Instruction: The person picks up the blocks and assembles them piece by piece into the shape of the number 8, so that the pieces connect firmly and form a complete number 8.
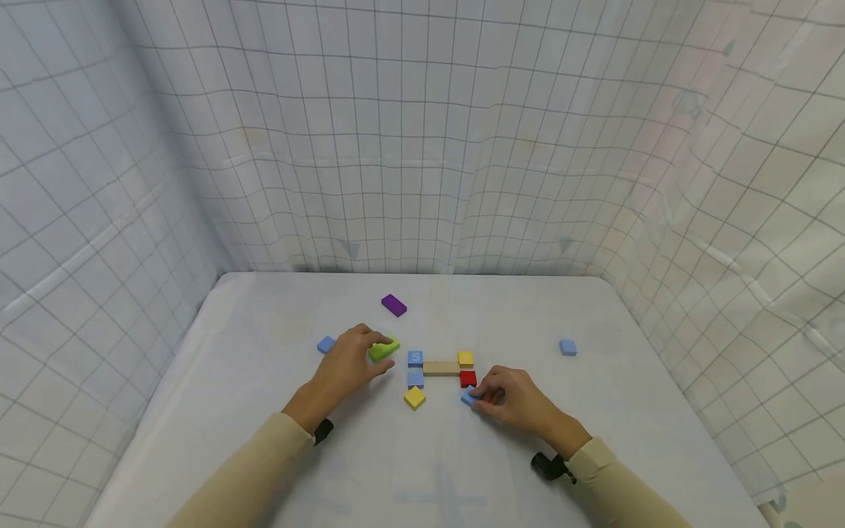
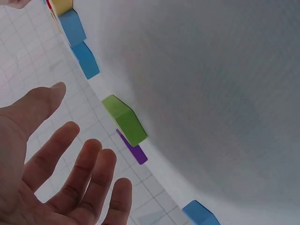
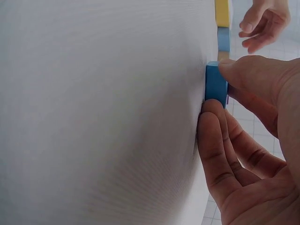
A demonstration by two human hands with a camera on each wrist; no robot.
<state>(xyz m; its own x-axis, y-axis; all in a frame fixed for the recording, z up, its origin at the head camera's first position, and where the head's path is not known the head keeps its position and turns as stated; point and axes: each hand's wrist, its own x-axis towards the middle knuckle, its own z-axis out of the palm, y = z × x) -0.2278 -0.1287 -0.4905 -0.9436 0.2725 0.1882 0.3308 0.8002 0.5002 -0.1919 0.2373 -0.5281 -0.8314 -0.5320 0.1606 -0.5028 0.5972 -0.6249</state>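
Note:
My right hand (image 1: 518,400) pinches a small blue square block (image 3: 216,86) between thumb and fingers, low at the tabletop. That block sits turned at an angle just in front of a red square block (image 1: 468,379). Over on the left, my left hand (image 1: 348,359) hovers beside a green oblong block (image 1: 383,350), thumb and fingers spread apart. In the left wrist view a gap shows between those fingers and the green block (image 2: 124,121). Between the hands lies a plain wooden bar (image 1: 441,369), with a blue block marked 5 (image 1: 415,358) at its left end.
Another blue block (image 1: 415,380) and a yellow block (image 1: 414,398) lie left of the bar; a second yellow block (image 1: 466,359) is at its right end. Farther out are a purple block (image 1: 394,305) and blue blocks at left (image 1: 326,344) and right (image 1: 568,347). Gridded curtains surround the white table.

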